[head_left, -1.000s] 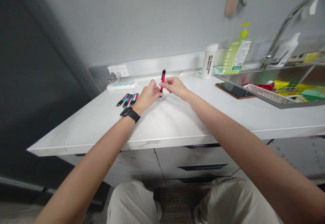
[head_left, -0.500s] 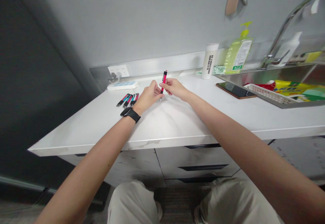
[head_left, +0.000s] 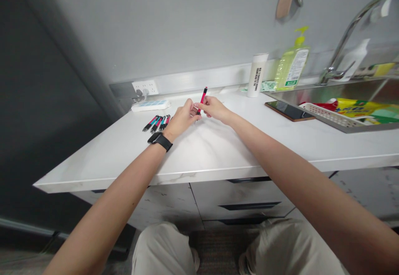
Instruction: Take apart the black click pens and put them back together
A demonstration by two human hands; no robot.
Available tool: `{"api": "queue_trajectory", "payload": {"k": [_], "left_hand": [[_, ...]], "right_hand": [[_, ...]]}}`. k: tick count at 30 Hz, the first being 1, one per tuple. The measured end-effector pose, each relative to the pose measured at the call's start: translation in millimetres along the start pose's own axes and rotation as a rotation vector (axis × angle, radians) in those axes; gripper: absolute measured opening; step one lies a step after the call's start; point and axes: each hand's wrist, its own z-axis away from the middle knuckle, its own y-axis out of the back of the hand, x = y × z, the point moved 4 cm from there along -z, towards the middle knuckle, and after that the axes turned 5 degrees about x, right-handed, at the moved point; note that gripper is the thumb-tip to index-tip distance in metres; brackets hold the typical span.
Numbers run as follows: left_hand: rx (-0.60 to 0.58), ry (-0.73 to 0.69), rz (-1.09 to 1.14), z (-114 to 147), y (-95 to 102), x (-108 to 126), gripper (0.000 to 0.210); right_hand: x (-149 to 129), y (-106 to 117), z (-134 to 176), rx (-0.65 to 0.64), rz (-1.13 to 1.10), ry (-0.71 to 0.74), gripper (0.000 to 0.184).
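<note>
A red pen with black ends (head_left: 203, 96) stands tilted slightly to the right above the counter. My right hand (head_left: 215, 108) pinches its middle between thumb and fingers. Around its lower end, near the tip, the fingers of my left hand (head_left: 183, 119) are closed; that wrist wears a black watch. The pen's tip is mostly hidden by the left thumb. Just left of my left hand lies a row of several pens (head_left: 156, 122) in red, blue and black, partly covered by the hand.
A white power strip (head_left: 151, 105) lies at the back left below a wall socket (head_left: 145, 87). To the right are a white bottle (head_left: 257, 75), a phone (head_left: 289, 111), a green soap bottle (head_left: 292, 68), and a sink with a perforated white tray (head_left: 327, 114) and a faucet (head_left: 343, 42).
The pen has turned a little in my fingers, its top leaning further right and its clip no longer showing. Both hands stay in nearly the same place.
</note>
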Motion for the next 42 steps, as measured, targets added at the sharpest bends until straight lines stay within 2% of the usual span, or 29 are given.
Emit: {"api": "queue_trajectory", "payload": {"k": [7, 13, 18, 33, 37, 42], "left_hand": [[-0.022, 0.013, -0.028, 2, 3.7, 8, 0.037], [-0.054, -0.030, -0.117, 3, 2.6, 10, 0.023], [-0.087, -0.054, -0.118, 5, 1.8, 12, 0.015], [-0.085, -0.031, -0.148, 1, 5.8, -1, 0.022], [-0.099, -0.041, -0.169, 2, 4.1, -1, 0.023], [-0.115, -0.055, -0.138, 2, 2.7, 2, 0.024]], "right_hand": [[0, -3, 1, -0.038, -0.110, -0.006, 0.033], [0, -2, -1, -0.012, -0.164, -0.078, 0.013], [0, -1, -1, -0.046, -0.241, -0.083, 0.008], [-3, 1, 1, -0.092, -0.059, 0.035, 0.014], [-2, 1, 0, -0.086, -0.031, 0.032, 0.024], [-2, -1, 0, -0.077, -0.013, 0.014, 0.025]]}}
